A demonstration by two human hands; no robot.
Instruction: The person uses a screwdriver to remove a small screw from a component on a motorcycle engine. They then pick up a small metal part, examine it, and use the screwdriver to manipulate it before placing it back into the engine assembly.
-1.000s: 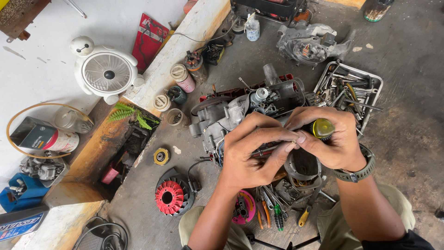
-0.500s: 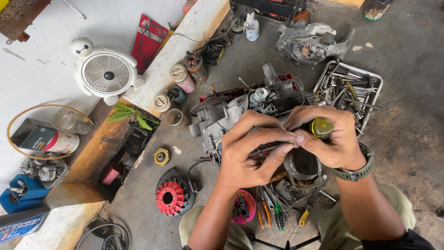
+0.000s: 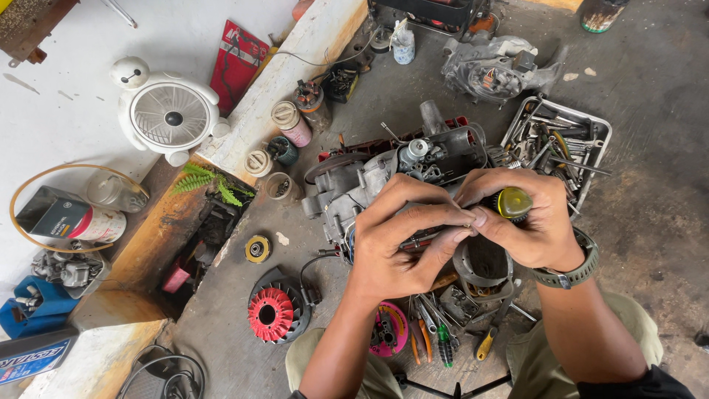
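Almost nothing has shifted over the last second: the right hand (image 3: 535, 225) stays closed around the yellow-handled screwdriver (image 3: 512, 202), and the left hand (image 3: 402, 236) keeps its fingers (image 3: 443, 216) pinched on the tool's shaft, just above the grey engine block (image 3: 369, 177) on the floor (image 3: 650, 148); the work looks mid-step, holding steady

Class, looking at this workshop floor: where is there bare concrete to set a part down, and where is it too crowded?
Bare floor lies right of the metal tool tray, and a smaller patch between the red fan wheel and the small cans. Around the engine block and both hands it is crowded.
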